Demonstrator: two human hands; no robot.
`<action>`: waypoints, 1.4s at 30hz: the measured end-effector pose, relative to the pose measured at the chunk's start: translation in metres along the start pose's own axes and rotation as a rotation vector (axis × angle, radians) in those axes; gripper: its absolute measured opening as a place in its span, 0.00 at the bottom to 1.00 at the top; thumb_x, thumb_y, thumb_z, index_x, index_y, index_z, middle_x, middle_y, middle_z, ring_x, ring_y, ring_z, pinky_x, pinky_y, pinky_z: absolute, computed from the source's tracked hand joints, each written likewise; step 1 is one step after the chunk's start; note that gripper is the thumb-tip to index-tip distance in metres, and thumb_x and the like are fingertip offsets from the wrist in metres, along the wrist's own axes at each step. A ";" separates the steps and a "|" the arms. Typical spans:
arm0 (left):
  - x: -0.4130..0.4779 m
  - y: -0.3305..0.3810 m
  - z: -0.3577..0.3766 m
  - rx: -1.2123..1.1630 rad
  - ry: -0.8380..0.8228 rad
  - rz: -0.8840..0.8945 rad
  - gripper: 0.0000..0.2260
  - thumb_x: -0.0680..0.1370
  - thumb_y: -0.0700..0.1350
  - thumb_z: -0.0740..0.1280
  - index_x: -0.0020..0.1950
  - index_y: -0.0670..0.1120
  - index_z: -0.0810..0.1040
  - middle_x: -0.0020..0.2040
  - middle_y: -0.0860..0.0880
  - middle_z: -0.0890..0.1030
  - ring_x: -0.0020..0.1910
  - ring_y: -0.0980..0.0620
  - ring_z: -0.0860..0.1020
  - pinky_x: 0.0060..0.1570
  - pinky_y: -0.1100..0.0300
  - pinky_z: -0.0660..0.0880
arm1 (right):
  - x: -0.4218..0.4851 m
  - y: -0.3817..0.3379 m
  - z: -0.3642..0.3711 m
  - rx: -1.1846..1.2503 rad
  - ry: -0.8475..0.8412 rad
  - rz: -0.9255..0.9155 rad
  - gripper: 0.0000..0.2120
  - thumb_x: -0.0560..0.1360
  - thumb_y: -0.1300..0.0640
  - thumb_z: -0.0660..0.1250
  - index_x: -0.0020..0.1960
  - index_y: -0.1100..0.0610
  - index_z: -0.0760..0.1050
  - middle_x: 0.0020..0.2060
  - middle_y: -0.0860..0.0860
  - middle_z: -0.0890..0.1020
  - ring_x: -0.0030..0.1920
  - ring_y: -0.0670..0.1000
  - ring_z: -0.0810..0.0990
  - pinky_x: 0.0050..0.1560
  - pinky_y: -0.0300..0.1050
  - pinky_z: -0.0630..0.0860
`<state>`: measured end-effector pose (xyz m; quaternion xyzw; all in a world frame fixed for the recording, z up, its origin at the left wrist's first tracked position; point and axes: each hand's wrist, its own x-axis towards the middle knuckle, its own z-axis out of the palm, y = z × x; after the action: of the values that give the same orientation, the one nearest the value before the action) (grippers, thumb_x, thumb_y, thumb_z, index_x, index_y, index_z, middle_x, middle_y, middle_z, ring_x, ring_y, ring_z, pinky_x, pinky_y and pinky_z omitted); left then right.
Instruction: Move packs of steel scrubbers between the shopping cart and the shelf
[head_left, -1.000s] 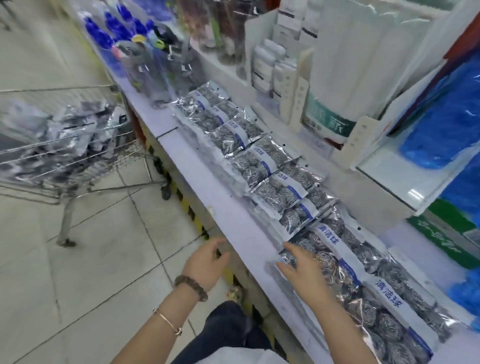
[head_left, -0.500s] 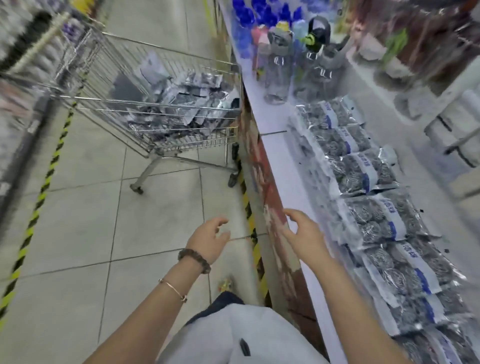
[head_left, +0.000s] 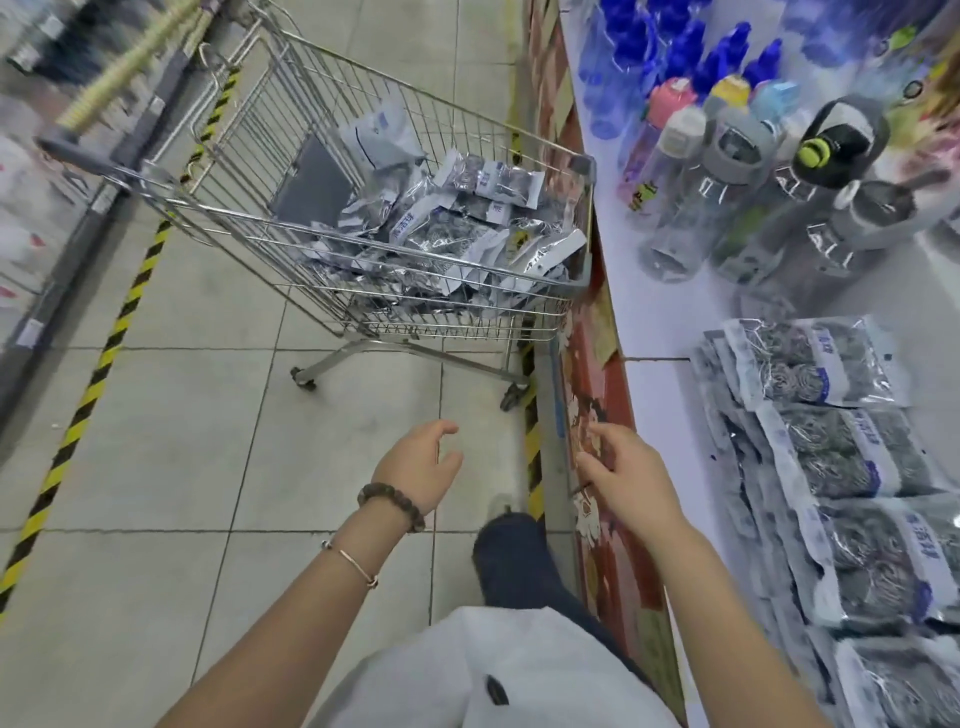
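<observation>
From the head camera, both hands hang over the floor with nothing in them. The left hand (head_left: 423, 470) has its fingers loose and curled a little, and the right hand (head_left: 631, 475) has its fingers spread apart. The shopping cart (head_left: 363, 171) stands ahead, well apart from both hands, with a messy heap of packs of steel scrubbers (head_left: 447, 244) inside. More packs lie in a row (head_left: 831, 457) on the shelf (head_left: 654, 312) — just to the right of the right hand, not touching it. The row is cut off at the picture's edge. The bottles (head_left: 727, 156) farther along look blurry — their labels cannot be read.
</observation>
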<state>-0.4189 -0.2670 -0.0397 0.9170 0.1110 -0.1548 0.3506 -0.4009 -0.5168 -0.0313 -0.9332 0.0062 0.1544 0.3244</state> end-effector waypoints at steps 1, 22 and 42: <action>0.016 0.001 -0.005 0.004 0.005 -0.006 0.15 0.77 0.47 0.63 0.64 0.49 0.72 0.63 0.50 0.73 0.59 0.51 0.73 0.58 0.58 0.71 | 0.020 -0.005 -0.002 -0.005 -0.007 -0.011 0.22 0.77 0.52 0.64 0.70 0.53 0.69 0.67 0.50 0.73 0.65 0.49 0.72 0.59 0.37 0.65; 0.363 -0.001 -0.160 0.008 0.075 -0.179 0.14 0.77 0.48 0.62 0.63 0.50 0.73 0.58 0.51 0.77 0.49 0.51 0.77 0.48 0.58 0.74 | 0.407 -0.129 -0.006 -0.033 -0.194 0.051 0.19 0.76 0.57 0.66 0.66 0.57 0.72 0.63 0.54 0.76 0.60 0.54 0.75 0.57 0.47 0.71; 0.492 -0.044 -0.172 0.074 -0.187 -0.396 0.13 0.79 0.47 0.59 0.63 0.49 0.72 0.51 0.51 0.75 0.33 0.59 0.71 0.28 0.68 0.68 | 0.544 -0.181 0.100 0.336 0.062 0.938 0.46 0.68 0.56 0.76 0.76 0.57 0.50 0.74 0.63 0.53 0.72 0.65 0.59 0.68 0.59 0.62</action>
<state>0.0590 -0.0712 -0.1231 0.8712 0.2500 -0.3091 0.2880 0.1087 -0.2643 -0.1551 -0.7689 0.4596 0.2526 0.3658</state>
